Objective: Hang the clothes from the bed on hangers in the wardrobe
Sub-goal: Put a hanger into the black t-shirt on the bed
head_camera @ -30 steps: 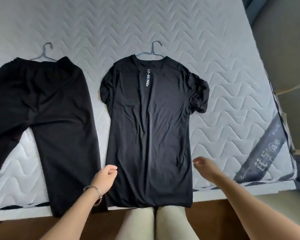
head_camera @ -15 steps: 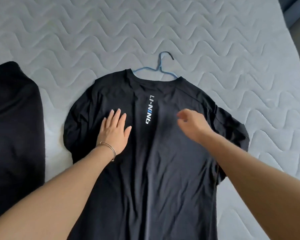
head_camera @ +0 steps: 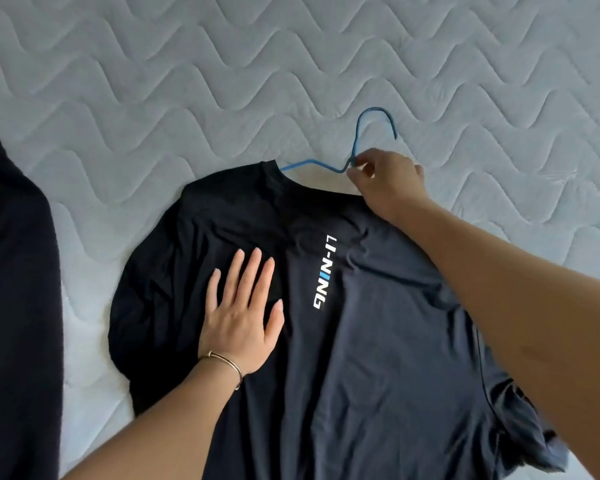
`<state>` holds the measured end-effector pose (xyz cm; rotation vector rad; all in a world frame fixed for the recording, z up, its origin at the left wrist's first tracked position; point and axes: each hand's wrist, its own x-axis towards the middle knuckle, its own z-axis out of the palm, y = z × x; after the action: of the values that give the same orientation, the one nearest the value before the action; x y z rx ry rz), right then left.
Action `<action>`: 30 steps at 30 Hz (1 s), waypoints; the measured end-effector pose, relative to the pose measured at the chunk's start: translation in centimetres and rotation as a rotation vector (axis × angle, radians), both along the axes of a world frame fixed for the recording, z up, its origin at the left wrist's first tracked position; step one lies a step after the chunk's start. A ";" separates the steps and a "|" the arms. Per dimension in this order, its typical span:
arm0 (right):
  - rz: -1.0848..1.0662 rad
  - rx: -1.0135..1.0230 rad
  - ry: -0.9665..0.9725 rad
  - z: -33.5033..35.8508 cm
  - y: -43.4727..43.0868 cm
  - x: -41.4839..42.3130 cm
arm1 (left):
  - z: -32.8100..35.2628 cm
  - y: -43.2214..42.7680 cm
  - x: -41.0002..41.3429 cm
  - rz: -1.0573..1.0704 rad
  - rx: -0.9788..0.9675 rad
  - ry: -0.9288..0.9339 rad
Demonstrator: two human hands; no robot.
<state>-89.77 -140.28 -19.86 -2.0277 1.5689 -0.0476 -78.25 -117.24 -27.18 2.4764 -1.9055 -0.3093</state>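
A black T-shirt (head_camera: 378, 341) with white and blue lettering lies flat on the mattress, neck away from me. A blue wire hanger (head_camera: 361, 133) sits inside its collar, hook sticking out past the neckline. My right hand (head_camera: 385, 178) pinches the hanger's neck just below the hook. My left hand (head_camera: 243, 313) lies flat, fingers spread, pressing on the shirt's left chest. The hanger's shoulders are hidden inside the shirt.
Black trousers (head_camera: 14, 306) lie along the left edge of the view. The grey quilted mattress (head_camera: 222, 81) stretches beyond the shirt. The wardrobe is out of view.
I have leaned in over the shirt. My right hand has travelled from mid-chest up to the collar and taken hold of the hanger's neck. My left hand stays pressed on the shirt.
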 end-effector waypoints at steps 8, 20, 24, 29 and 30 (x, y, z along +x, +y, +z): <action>-0.046 -0.007 -0.286 7.7 3.8 -2.2 | 2.3 -0.6 0.3 0.005 0.158 0.120; 0.030 0.134 -0.512 33.6 15.9 -7.9 | 30.5 5.4 -6.1 0.212 -0.346 0.843; 0.079 0.182 -0.568 41.9 22.3 -8.4 | 42.1 8.4 -8.7 0.178 -0.467 0.982; 0.046 0.320 -0.833 52.6 29.5 -8.8 | 53.6 15.2 -12.4 -0.003 -0.420 1.028; 0.043 0.365 -0.893 54.6 30.8 -8.7 | 55.5 16.6 -12.9 -0.012 -0.420 1.013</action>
<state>-98.46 -109.46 34.76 -1.4293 0.8781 -0.5311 -91.11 -100.67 28.35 1.5375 -1.3397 -0.8470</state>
